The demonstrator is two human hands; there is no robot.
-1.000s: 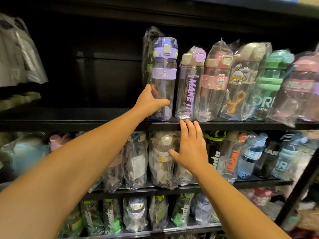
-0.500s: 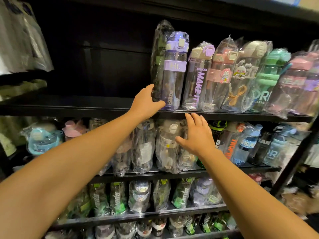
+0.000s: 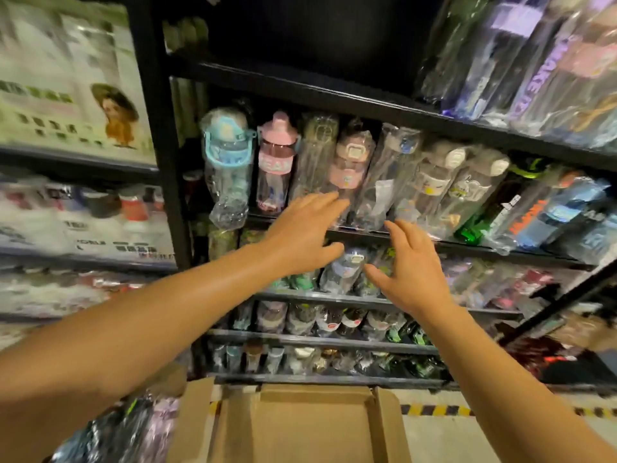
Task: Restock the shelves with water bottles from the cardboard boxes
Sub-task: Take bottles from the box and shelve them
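Observation:
Both my hands hang in the air in front of the black shelving, fingers spread and holding nothing. My left hand (image 3: 302, 237) is level with the front edge of the second shelf (image 3: 417, 237), below a pink-lidded wrapped bottle (image 3: 349, 165). My right hand (image 3: 412, 270) is a little lower and to the right. The purple bottle (image 3: 494, 58) stands on the top shelf at the upper right, among other wrapped bottles. An open cardboard box (image 3: 300, 426) lies at the bottom centre, its flaps up; its inside is not visible.
Wrapped bottles fill the lower shelves, including a blue one (image 3: 227, 162) and a pink one (image 3: 275, 162). A neighbouring shelf unit on the left holds packaged goods (image 3: 73, 81). More wrapped bottles (image 3: 127, 432) lie bottom left. Yellow-black floor tape (image 3: 437, 410) runs along the shelf base.
My left hand let go of the purple bottle on the top shelf, and both hands dropped down and back. The view swung down and left, bringing the cardboard box into sight.

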